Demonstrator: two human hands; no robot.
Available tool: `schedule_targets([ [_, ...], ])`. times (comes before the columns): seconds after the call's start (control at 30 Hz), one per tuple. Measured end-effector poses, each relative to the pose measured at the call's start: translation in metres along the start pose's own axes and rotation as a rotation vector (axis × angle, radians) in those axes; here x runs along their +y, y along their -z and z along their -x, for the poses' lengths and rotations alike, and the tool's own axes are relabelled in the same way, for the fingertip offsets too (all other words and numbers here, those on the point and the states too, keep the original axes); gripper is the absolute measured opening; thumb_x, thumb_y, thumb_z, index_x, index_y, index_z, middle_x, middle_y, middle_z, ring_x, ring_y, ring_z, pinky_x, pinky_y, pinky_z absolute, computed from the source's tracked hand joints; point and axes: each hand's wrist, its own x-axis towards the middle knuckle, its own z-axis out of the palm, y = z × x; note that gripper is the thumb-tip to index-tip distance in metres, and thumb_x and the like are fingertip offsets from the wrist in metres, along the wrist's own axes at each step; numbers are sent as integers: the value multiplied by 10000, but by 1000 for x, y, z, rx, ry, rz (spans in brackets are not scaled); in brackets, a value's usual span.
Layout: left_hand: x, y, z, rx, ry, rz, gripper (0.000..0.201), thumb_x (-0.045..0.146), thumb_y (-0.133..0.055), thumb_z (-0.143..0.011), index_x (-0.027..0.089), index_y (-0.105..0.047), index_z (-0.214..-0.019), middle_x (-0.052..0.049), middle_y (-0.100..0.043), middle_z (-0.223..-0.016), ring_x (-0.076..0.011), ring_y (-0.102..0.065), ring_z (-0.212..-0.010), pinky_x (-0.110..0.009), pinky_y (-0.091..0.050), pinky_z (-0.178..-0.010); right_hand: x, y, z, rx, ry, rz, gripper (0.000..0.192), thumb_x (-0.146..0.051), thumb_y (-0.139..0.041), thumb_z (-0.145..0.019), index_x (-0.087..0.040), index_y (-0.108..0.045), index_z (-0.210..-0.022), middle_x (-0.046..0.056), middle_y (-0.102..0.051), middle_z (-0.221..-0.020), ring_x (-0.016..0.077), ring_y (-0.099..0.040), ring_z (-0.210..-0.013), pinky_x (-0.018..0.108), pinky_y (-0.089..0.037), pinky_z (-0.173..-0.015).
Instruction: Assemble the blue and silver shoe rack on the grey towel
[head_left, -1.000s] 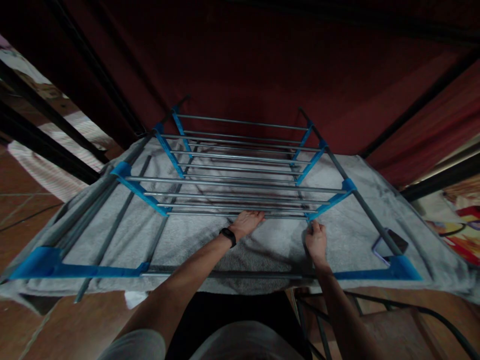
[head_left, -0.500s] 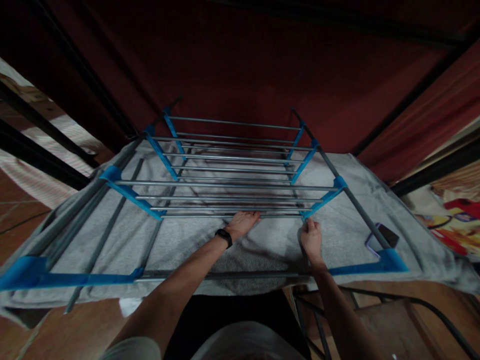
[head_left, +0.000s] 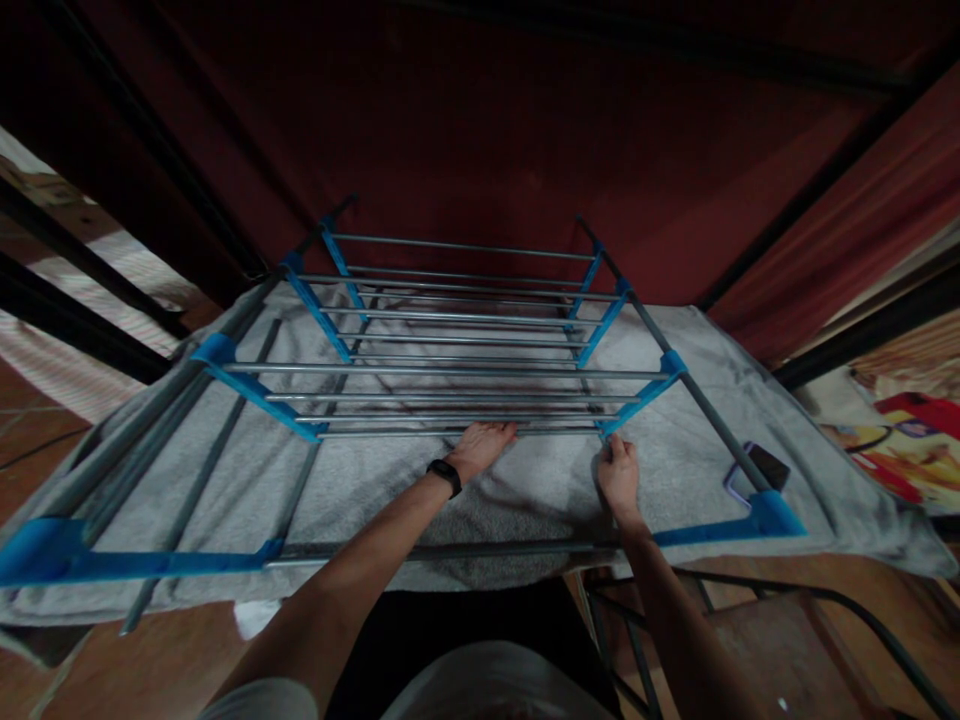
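Note:
A shoe rack (head_left: 450, 371) of grey metal tubes and blue plastic brackets lies on a grey blanket (head_left: 697, 400). My left hand (head_left: 486, 445), with a black wristband on its wrist, is at the lowest crossbar of the near shelf. Its fingers bend round that bar, their tips partly hidden. To the right, my right hand (head_left: 619, 475) is closed at the lower end of the near shelf's right blue bracket (head_left: 637, 408). Its fingers hide the part they pinch.
A phone (head_left: 766, 468) lies on the blanket by the rack's right front corner. Dark red curtains (head_left: 480, 120) hang behind. A metal-framed chair (head_left: 795, 640) stands at the lower right. A red and yellow package (head_left: 915, 450) lies at the right.
The view has shifted slightly, so the rack appears a little further left. Both hands keep the same places on the rack.

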Motion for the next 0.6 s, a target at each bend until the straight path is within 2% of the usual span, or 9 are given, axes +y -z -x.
schedule_targets([
  [0.6, 2, -3, 2, 22, 23, -6, 217, 292, -463, -999, 184, -612, -1115, -90, -715, -1038, -231, -673, -1001, -333, -476, -823, 3, 0, 0, 1, 18, 1, 393, -182, -422, -840, -115, -638, -1162, 101, -502, -906, 227, -478, -807, 377, -449, -809],
])
